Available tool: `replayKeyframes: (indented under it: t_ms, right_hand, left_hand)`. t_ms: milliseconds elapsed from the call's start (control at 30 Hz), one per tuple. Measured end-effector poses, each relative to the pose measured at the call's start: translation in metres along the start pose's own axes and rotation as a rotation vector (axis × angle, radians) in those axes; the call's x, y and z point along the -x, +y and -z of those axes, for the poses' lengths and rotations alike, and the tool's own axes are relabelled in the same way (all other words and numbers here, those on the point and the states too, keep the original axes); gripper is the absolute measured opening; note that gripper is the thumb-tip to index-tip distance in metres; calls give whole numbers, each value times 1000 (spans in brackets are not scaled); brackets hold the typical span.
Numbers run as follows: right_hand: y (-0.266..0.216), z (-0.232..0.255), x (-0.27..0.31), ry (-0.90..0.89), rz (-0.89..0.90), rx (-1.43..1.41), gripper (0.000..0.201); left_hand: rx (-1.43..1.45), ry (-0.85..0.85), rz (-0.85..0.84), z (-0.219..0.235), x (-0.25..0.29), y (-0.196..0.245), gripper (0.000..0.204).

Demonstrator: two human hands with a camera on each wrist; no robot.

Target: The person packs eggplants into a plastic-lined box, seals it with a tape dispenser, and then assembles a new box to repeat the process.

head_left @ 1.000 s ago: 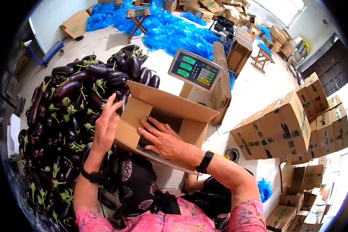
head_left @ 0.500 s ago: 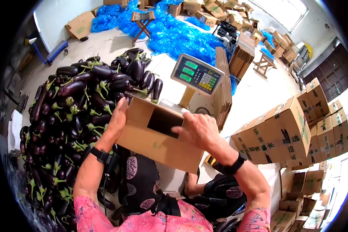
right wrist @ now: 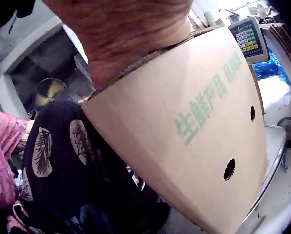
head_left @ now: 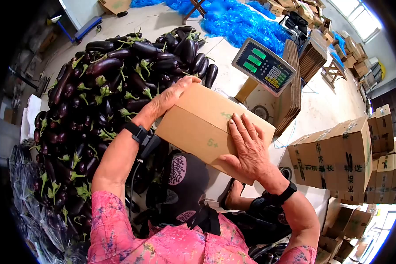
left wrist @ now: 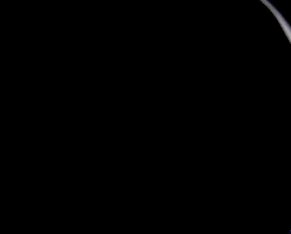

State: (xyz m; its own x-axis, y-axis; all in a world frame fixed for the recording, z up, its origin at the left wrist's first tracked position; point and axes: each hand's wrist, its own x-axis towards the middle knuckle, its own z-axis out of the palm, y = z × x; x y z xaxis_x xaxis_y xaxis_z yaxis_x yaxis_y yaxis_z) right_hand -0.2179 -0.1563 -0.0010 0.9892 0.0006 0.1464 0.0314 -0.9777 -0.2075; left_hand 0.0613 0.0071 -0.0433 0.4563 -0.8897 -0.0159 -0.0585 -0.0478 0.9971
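In the head view a cardboard box (head_left: 198,119) is held above the lap, its upper face closed over by flaps. My right hand (head_left: 248,147) lies flat on that face with the fingers spread. At the box's far left corner rests my left hand (head_left: 174,97), its fingertips on the edge; the far side is hidden. The right wrist view shows the box side (right wrist: 199,126) with green printing and two holes, under the heel of my right hand (right wrist: 126,34). The left wrist view is almost wholly black.
Heaped eggplants (head_left: 88,114) lie to the left. A scale display (head_left: 263,66) stands beyond the box, with flat cardboard stacks (head_left: 290,83) beside it. Packed cartons (head_left: 334,158) stand at the right. Blue plastic (head_left: 242,26) covers the floor behind.
The box's open top has been covered by folded flaps. My right hand has moved from inside the box onto its upper face, and my left hand has come to its far left corner.
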Motion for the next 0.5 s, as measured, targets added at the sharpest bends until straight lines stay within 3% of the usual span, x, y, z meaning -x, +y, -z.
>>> replayKeyframes:
  t_ms: [133, 233, 300, 367, 500]
  right_hand:
    - [6, -1, -2, -40, -10, 12, 76]
    - [17, 0, -4, 90, -34, 17, 61]
    - [33, -4, -10, 265, -222, 131, 58]
    - [52, -8, -12, 235, -390, 210, 60]
    - [51, -13, -13, 242, -505, 2, 64]
  left_hand:
    - [-262, 87, -84, 0, 0, -11, 40]
    - [-335, 199, -131, -7, 2, -6, 34]
    - [-379, 243, -139, -11, 3, -4, 32]
    - [-341, 271, -134, -13, 3, -6, 30]
    - [-359, 294, -116, -18, 8, 2, 30]
